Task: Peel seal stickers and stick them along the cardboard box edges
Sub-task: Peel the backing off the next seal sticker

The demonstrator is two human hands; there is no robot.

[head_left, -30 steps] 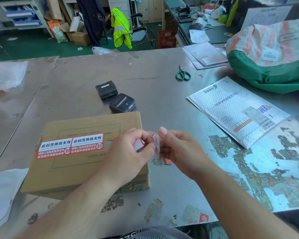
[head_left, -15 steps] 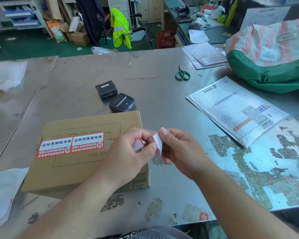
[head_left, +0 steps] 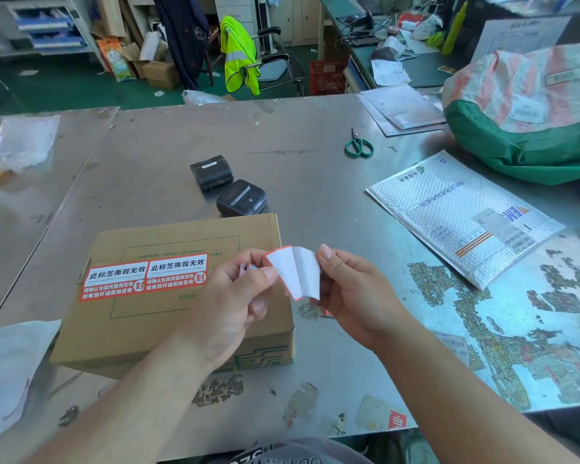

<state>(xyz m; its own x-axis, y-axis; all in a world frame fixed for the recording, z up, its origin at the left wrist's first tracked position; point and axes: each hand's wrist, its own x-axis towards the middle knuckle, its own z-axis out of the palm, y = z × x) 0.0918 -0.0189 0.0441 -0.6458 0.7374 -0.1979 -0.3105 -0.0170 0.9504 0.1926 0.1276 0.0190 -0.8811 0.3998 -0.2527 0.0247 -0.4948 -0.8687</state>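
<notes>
The seal sticker (head_left: 297, 276) hangs in the air between the two hands, just above the right side of the cardboard box (head_left: 181, 316). Its white underside, with a thin red rim, faces the camera and is creased into a shallow fold. The left hand (head_left: 235, 303) pinches the sticker's left corner between thumb and forefinger. It seems to keep a crumpled scrap, perhaps the backing, behind its fingers, though I cannot tell for sure. The right hand (head_left: 355, 296) pinches the right edge, so both hands are clamped on the one sticker, a little apart.

Peeling looks all but done. Two applied stickers (head_left: 144, 276) lie side by side on the box top. The next move probably calls for turning this one printed face up, bridging a box edge with it, and pressing it flat before the sticky side folds onto itself.

The box rests on the steel tabletop (head_left: 315, 195), with two black portable printers (head_left: 241, 197) just beyond it. Green-handled scissors (head_left: 359, 145) and a bubble mailer (head_left: 459, 216) lie farther off.
</notes>
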